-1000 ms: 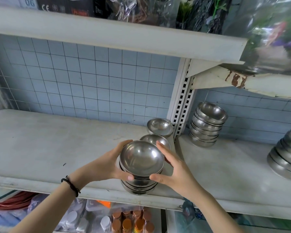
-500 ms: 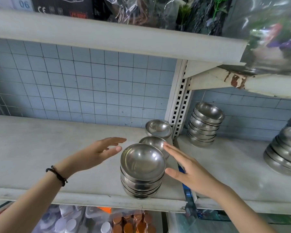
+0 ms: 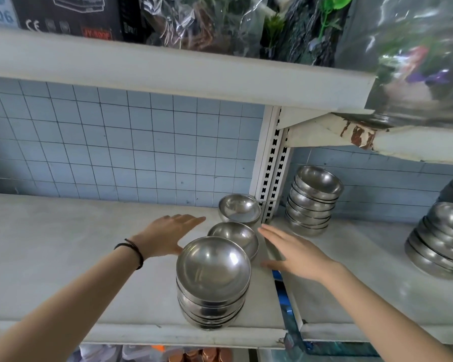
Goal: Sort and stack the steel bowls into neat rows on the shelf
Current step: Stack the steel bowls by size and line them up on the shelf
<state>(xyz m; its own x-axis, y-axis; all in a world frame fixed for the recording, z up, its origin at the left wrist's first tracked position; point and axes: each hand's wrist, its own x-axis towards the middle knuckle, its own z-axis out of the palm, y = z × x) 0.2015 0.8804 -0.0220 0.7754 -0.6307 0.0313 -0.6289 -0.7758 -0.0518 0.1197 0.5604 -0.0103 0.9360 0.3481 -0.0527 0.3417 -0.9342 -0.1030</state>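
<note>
A stack of several steel bowls (image 3: 213, 280) stands near the front edge of the white shelf (image 3: 63, 257). Behind it sit a middle steel bowl (image 3: 233, 237) and a rear steel bowl (image 3: 239, 209) in a line toward the tiled wall. My left hand (image 3: 165, 237) hovers left of the middle bowl, fingers straight, holding nothing. My right hand (image 3: 296, 253) is spread flat to the right of the bowls, over the shelf joint, also empty.
On the right shelf section stand a leaning bowl stack (image 3: 311, 202) by the perforated upright post (image 3: 271, 173) and a larger bowl stack (image 3: 442, 244) at the far right. An upper shelf (image 3: 168, 71) overhangs. Packaged goods sit below.
Both hands let go of the front stack and moved apart and forward, past it, toward the two bowls behind. The stack stays at the shelf's front edge.
</note>
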